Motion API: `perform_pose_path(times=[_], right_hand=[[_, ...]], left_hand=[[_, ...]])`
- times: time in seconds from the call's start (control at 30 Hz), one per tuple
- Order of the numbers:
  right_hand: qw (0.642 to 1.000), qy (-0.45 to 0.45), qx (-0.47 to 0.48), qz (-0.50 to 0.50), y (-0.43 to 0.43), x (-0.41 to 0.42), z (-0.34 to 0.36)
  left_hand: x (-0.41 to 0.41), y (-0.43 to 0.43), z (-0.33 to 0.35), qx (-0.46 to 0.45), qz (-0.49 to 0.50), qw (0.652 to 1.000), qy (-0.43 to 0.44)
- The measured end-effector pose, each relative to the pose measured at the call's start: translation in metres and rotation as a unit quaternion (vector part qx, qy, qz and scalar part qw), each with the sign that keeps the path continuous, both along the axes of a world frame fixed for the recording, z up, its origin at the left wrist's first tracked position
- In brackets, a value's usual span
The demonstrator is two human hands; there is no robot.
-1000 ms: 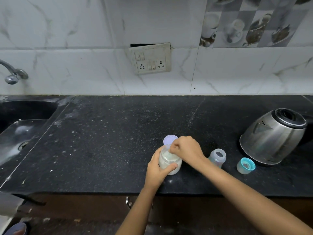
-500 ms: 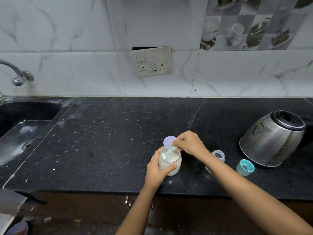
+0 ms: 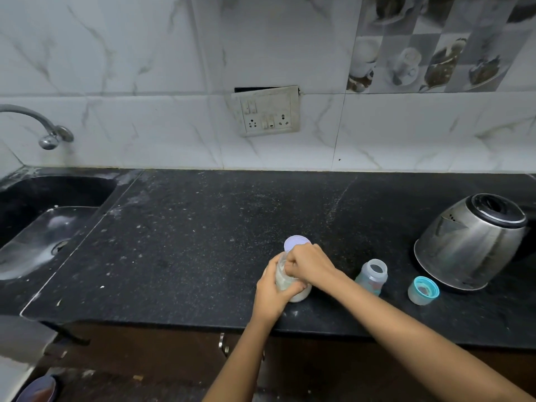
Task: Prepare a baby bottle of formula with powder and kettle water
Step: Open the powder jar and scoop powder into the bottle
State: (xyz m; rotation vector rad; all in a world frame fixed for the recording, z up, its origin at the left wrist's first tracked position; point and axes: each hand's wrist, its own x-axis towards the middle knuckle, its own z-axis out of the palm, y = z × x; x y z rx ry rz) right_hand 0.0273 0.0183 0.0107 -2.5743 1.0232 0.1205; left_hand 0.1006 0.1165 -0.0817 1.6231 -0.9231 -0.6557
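Note:
A clear jar of white formula powder (image 3: 293, 288) stands near the counter's front edge. My left hand (image 3: 272, 294) wraps around its side. My right hand (image 3: 310, 264) is closed over the jar's mouth; the teal scoop seen a moment ago is hidden under its fingers. The jar's pale lilac lid (image 3: 296, 242) lies just behind the jar. To the right stands the open baby bottle (image 3: 372, 275), and further right its teal-ringed cap (image 3: 423, 291). The steel kettle (image 3: 470, 242) sits at the far right.
The black stone counter (image 3: 188, 242) runs from a sink (image 3: 43, 224) with a tap (image 3: 43, 126) on the left. A switch and socket plate (image 3: 266, 111) hangs on the tiled wall. A cabinet handle (image 3: 223, 343) shows below the counter edge.
My right hand had lifted a teal scoop to the jar's rim half a second ago; now it has dropped back over the jar mouth and hides the scoop. My left hand keeps its hold.

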Motion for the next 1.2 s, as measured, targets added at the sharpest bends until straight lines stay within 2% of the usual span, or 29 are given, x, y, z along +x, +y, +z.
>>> perform_pose_path(times=[0.17, 0.3, 0.47, 0.73, 0.87, 1.07, 1.2], right_hand=[[0.985, -0.118, 0.097, -0.080, -0.011, -0.006, 0.013], [0.970, -0.187, 0.148, -0.051, -0.013, -0.011, 0.027], [0.958, -0.214, 0.188, -0.043, -0.018, -0.021, 0.029], [0.941, -0.262, 0.163, -0.139, -0.030, -0.048, 0.015], [0.953, -0.230, 0.143, -0.134, -0.029, -0.057, 0.006], [0.944, -0.256, 0.148, -0.144, -0.034, -0.059, 0.002], [0.924, -0.304, 0.174, -0.154, -0.040, -0.068, 0.010]], left_hand=[[0.000, 0.001, 0.002, 0.009, 0.000, 1.000, -0.002], [0.000, 0.001, 0.003, 0.018, 0.000, 1.000, -0.009], [0.000, 0.001, 0.005, 0.022, -0.002, 1.000, -0.019], [-0.002, 0.001, 0.005, 0.024, 0.009, 0.999, -0.022], [-0.005, 0.001, 0.005, 0.025, 0.016, 0.999, -0.025], [-0.004, 0.001, 0.008, 0.032, 0.013, 0.999, -0.036], [-0.002, -0.001, 0.014, 0.056, 0.006, 0.996, -0.068]])
